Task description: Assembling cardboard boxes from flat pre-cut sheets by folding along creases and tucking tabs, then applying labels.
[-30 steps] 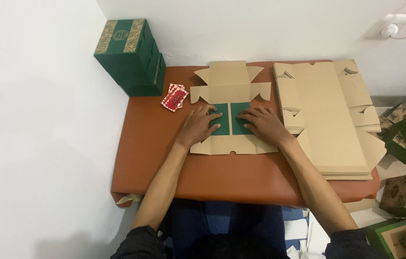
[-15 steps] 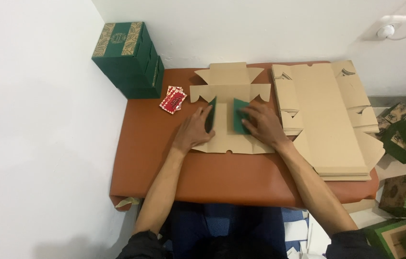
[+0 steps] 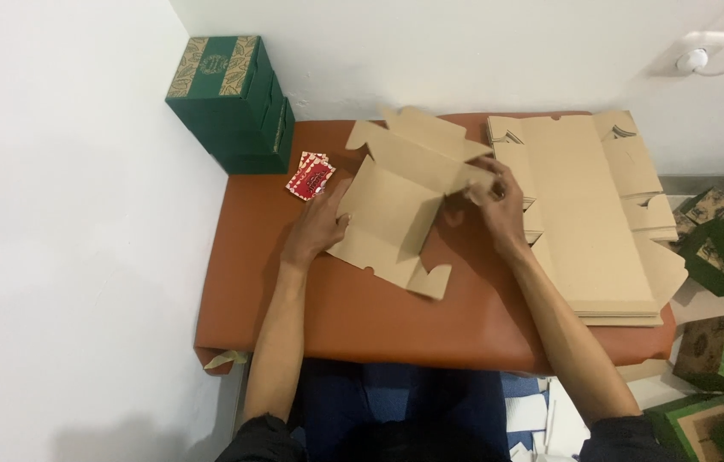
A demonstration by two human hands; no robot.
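Cardboard box blank (image 3: 400,201) plain brown, half-folded, left hand (image 3: 317,227) flat, fingers spread, right hand (image 3: 496,198) pinching flap

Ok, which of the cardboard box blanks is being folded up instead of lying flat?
The single blank between the left hand and right hand, its panels raised off the orange table. The others lie flat in the stack on the right.

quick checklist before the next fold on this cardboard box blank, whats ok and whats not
1. Left hand flat on the box blank, pinning its left panel: ok.
2. Right hand gripping the blank's right edge: ok.
3. Blank fully on the brown table: ok.
4. Red packets apart from the blank: ok.
5. Stack of flat blanks touching the folded one by the right hand: not ok.
6. Tabs seated in their slots: cannot tell.
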